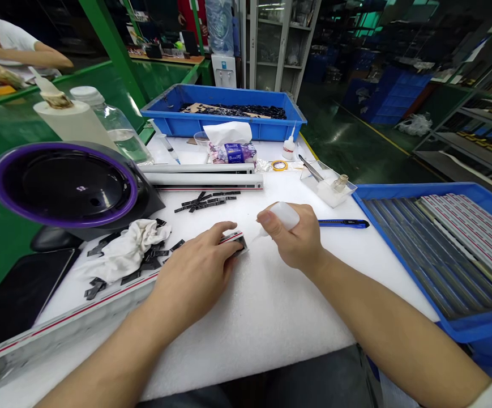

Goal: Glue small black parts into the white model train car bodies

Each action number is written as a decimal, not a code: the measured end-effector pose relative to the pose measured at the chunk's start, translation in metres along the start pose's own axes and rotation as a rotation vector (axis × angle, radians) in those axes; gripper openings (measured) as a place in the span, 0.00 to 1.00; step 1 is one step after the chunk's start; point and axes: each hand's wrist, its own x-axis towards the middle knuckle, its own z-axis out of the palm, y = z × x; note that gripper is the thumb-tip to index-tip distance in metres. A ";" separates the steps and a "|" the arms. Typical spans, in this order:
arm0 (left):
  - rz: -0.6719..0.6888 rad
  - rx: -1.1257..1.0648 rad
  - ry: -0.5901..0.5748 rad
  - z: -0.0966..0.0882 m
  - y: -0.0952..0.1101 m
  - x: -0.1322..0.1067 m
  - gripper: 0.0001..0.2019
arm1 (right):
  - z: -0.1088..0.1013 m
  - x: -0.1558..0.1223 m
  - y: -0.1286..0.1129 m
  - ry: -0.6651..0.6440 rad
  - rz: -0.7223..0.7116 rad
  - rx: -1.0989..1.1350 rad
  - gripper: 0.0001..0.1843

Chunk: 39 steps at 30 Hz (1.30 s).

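My left hand point(197, 269) is closed around the far end of a long pale profile with a red stripe point(88, 311), which runs back to the lower left edge. A dark piece shows at the profile's end, by my left fingertips. In my right hand point(300, 243) is a small white squeeze bottle point(287, 214), tilted so that its thin nozzle points down and left towards that end. A small gap seems to separate the nozzle from the profile. Behind my left hand lie small black plastic pieces point(152, 260) and a crumpled white cloth point(133, 246).
Two more profiles point(212, 181) lie behind loose black strips point(203, 201). A purple-rimmed black device point(76, 190) stands left. A blue utility knife point(343, 224) and clear tray point(328, 190) are right. Blue bins stand behind point(224, 130) and right point(398, 238), near a tissue pack point(232, 152).
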 end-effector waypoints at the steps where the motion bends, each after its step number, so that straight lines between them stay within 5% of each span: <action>1: -0.002 0.003 -0.004 0.000 0.000 0.000 0.16 | 0.000 0.000 0.000 0.000 0.001 0.000 0.23; 14: -0.008 0.013 -0.021 -0.002 0.000 -0.001 0.16 | -0.001 -0.002 -0.002 0.002 0.018 0.035 0.22; 22: -0.016 0.010 -0.032 0.001 -0.001 0.000 0.17 | -0.023 0.018 -0.002 0.342 0.197 0.598 0.21; 26: -0.009 -0.003 -0.037 0.001 -0.001 0.001 0.17 | -0.043 0.033 0.007 0.256 0.307 0.792 0.13; 30: -0.025 -0.002 -0.053 0.000 -0.001 0.002 0.18 | -0.048 0.041 0.020 0.185 0.399 0.882 0.19; 35: -0.012 -0.002 -0.049 -0.001 -0.001 0.003 0.18 | -0.039 0.045 0.044 0.220 0.421 0.497 0.22; 39: -0.014 0.003 -0.041 -0.001 -0.001 0.001 0.18 | -0.031 0.042 0.058 0.030 0.278 -0.047 0.17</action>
